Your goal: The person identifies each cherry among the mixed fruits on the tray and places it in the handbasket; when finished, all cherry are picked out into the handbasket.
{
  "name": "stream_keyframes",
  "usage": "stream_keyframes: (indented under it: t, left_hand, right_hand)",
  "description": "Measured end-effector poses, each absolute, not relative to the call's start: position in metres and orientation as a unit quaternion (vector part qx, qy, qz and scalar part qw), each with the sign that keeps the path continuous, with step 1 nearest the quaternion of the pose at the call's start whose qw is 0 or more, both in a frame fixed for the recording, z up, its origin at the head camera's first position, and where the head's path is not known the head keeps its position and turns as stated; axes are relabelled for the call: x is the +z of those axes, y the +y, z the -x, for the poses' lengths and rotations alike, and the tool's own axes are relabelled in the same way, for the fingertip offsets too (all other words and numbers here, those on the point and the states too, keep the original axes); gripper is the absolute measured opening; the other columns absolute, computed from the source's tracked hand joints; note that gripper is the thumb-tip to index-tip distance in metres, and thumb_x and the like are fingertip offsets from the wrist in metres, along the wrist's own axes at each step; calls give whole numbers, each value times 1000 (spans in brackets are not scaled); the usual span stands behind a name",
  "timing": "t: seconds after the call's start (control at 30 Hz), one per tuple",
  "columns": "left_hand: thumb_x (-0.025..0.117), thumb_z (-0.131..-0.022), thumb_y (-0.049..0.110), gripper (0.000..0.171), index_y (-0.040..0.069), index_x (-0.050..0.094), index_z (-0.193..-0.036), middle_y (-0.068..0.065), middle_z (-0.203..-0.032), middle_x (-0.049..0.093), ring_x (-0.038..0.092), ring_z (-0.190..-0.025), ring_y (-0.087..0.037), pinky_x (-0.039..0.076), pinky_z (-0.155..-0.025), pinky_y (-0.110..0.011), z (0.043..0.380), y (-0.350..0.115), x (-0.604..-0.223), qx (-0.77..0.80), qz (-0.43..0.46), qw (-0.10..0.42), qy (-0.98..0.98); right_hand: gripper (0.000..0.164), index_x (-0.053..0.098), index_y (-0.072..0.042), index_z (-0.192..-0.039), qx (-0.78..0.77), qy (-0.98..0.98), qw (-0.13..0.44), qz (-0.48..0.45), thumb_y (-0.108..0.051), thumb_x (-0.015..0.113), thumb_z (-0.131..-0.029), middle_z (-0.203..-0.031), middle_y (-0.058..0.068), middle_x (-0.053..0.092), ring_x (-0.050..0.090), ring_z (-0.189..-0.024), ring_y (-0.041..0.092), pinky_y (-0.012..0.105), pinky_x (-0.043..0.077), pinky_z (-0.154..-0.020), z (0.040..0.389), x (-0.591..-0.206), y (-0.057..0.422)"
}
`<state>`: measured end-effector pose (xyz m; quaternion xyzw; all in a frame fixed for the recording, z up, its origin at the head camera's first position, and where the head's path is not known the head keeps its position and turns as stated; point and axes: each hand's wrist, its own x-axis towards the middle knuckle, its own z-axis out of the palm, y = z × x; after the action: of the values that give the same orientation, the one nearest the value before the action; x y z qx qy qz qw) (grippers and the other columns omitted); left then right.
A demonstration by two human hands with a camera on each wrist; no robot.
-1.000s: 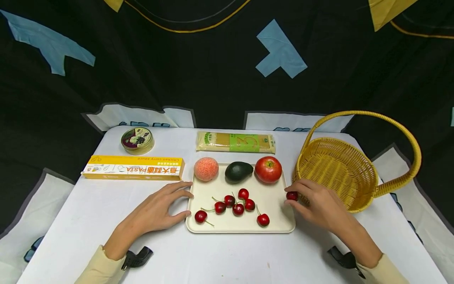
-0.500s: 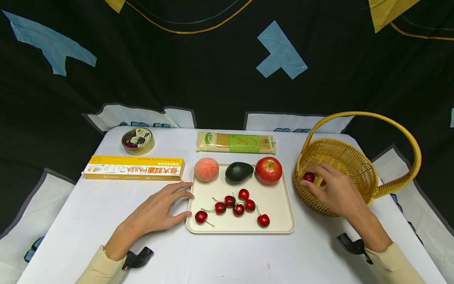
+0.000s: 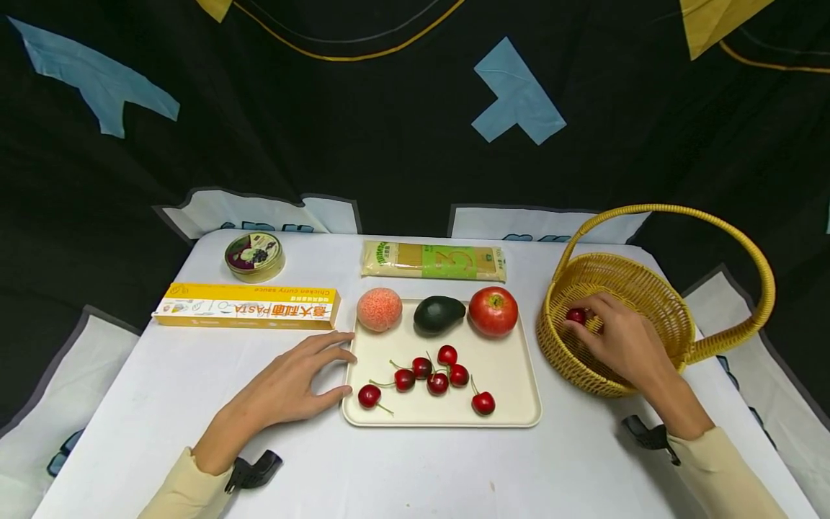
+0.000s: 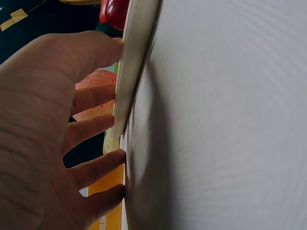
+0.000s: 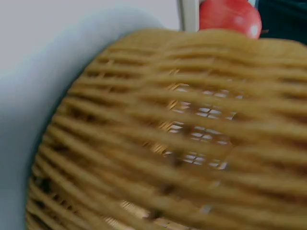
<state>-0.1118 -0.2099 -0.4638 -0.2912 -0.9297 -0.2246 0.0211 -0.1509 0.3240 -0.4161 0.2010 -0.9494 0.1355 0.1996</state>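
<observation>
My right hand [image 3: 625,342] reaches down inside the yellow wicker basket [image 3: 554,353] and pinches a dark red cherry [image 3: 576,316] between thumb and fingers. In the right wrist view the blurred basket wall [image 5: 144,124] fills most of the frame and hides that hand. My left hand [image 3: 285,382] rests with spread fingers at the left edge of the cream tray [image 3: 415,414]. In the left wrist view its thumb and nearer fingers touch the tray's rim [image 4: 125,91]. Several stemmed cherries [image 3: 437,383] lie across the tray's middle and front.
Along the tray's back sit a pinkish peach-like fruit [image 3: 379,309], an avocado [image 3: 439,315] and a red apple [image 3: 493,311]. Behind them lies a pasta packet [image 3: 433,260]. A yellow pasta box [image 3: 246,306] and a round tin [image 3: 255,256] are at left. The basket's tall handle [image 3: 746,245] arches up.
My right hand has carried the cherry from beside the tray's right edge, rightward over the basket's rim and down into the basket. The left hand has stayed at the tray.
</observation>
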Motion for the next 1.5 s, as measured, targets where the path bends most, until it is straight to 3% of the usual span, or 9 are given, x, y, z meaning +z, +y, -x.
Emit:
stream_keyframes:
  t: [0.23,0.43,0.8,1.5]
  left_hand:
    - [86,-91,41,40,24,74,-125,1,-159,56,54,-145,-28,50,-114,-54,112,-210,-464,-221,293,24,-930]
    - [86,-91,41,39,25,74,-124,2,-160,55,54,-146,-28,49,-115,-54,111,-209,-464,-222,290,21,-931]
    - [86,-91,41,39,25,74,-125,2,-160,55,52,-147,-29,48,-115,-54,112,-209,-464,-225,288,21,-931]
    - [85,-91,40,39,25,74,-125,1,-161,54,51,-148,-29,45,-119,-55,111,-208,-464,-227,282,12,-932]
  right_hand:
    - [35,75,-2,-110,135,-954,189,-188,-16,94,-84,-98,13,69,64,-71,23,42,59,-60,161,-426,336]
    - [30,75,-2,-113,153,-962,142,-176,-13,90,-89,-103,15,70,67,-84,28,49,62,-70,165,-428,340]
    - [32,75,-3,-120,136,-976,69,-157,-17,86,-93,-106,16,74,67,-87,28,53,61,-77,177,-426,352]
    - [39,72,-2,-127,99,-984,21,-149,-22,84,-95,-120,25,69,68,-91,34,56,61,-77,186,-431,356]
